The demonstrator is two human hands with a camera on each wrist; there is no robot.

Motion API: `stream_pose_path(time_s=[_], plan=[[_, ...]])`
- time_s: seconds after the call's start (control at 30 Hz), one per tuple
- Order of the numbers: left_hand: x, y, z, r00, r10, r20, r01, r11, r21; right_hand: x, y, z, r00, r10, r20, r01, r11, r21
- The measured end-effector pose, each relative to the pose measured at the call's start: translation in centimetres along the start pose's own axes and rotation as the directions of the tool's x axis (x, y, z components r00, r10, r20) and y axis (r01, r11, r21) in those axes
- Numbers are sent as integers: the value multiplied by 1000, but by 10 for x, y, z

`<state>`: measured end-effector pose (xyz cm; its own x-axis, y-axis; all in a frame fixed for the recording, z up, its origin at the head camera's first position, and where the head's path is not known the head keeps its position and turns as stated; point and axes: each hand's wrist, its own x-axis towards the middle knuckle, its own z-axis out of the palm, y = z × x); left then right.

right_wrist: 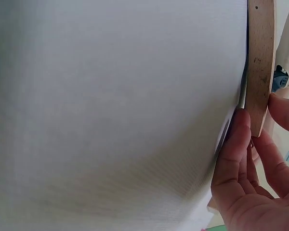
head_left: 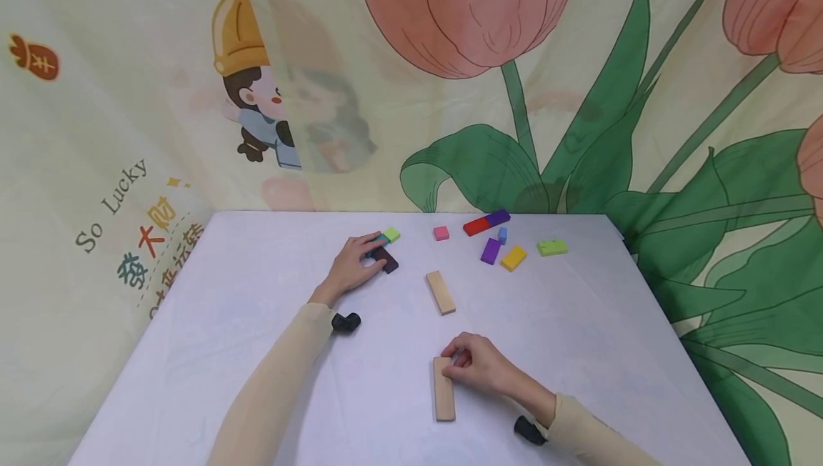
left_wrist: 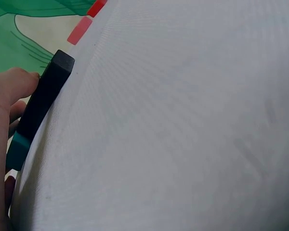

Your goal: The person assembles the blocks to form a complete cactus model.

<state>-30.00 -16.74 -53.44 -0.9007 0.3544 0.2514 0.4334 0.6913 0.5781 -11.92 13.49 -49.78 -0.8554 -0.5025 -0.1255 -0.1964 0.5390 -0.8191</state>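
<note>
My left hand point(head_left: 351, 264) is at the far left part of the table, thumb and fingers on a dark block point(head_left: 386, 260). In the left wrist view, the thumb lies along one side of that dark block point(left_wrist: 48, 91), with other fingers partly hidden behind it. A teal block point(left_wrist: 18, 150) sits at its near end, and a lime green block point(head_left: 391, 234) lies just beyond. Closer to the front, my right hand point(head_left: 479, 364) pinches the far end of a plain wooden block point(head_left: 444, 398) between thumb and fingers. In the right wrist view, this wooden block point(right_wrist: 260, 62) stretches upward from the fingertips.
Another wooden block point(head_left: 440, 293) lies mid-table. Toward the back are pink point(head_left: 441, 233), red point(head_left: 477, 226), purple point(head_left: 491, 251), small blue point(head_left: 503, 235), yellow point(head_left: 514, 258) and green point(head_left: 553, 247) blocks. A printed cloth point(head_left: 334, 94) hangs behind the white table point(head_left: 546, 323).
</note>
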Motion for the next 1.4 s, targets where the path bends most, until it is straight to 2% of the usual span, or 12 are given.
stream_pose_path(time_s=[0.4,0.53,0.63,0.77,0.9,1.0,1.13,1.27,1.4], plan=[[0,-1,2,1000,11,-15,-10,1000,7,-2,3,4,999,-20,-37,19,999,-28],[0,-1,2,1000,9,-12,-9,1000,4,4,3,-1,997,-12,-72,9,999,-54],[0,-2,2,1000,9,-8,-9,1000,6,16,4,-11,990,10,-143,-19,998,-62],[0,-1,2,1000,14,-9,-14,1000,6,43,2,-32,965,70,-251,-91,993,-72],[0,0,1,1000,20,-10,-20,1000,-2,73,0,-49,947,141,-290,-177,979,-104],[0,0,1,1000,25,-14,-25,1000,1,92,0,-56,949,188,-255,-228,964,-136],[1,0,2,1000,25,-14,-25,1000,-3,108,1,-61,959,237,-153,-265,944,-197],[1,-1,2,1000,24,-12,-24,1000,-11,115,2,-63,958,279,-60,-285,932,-224],[0,-1,1,1000,24,-12,-24,1000,0,117,0,-64,952,305,1,-296,927,-231]])
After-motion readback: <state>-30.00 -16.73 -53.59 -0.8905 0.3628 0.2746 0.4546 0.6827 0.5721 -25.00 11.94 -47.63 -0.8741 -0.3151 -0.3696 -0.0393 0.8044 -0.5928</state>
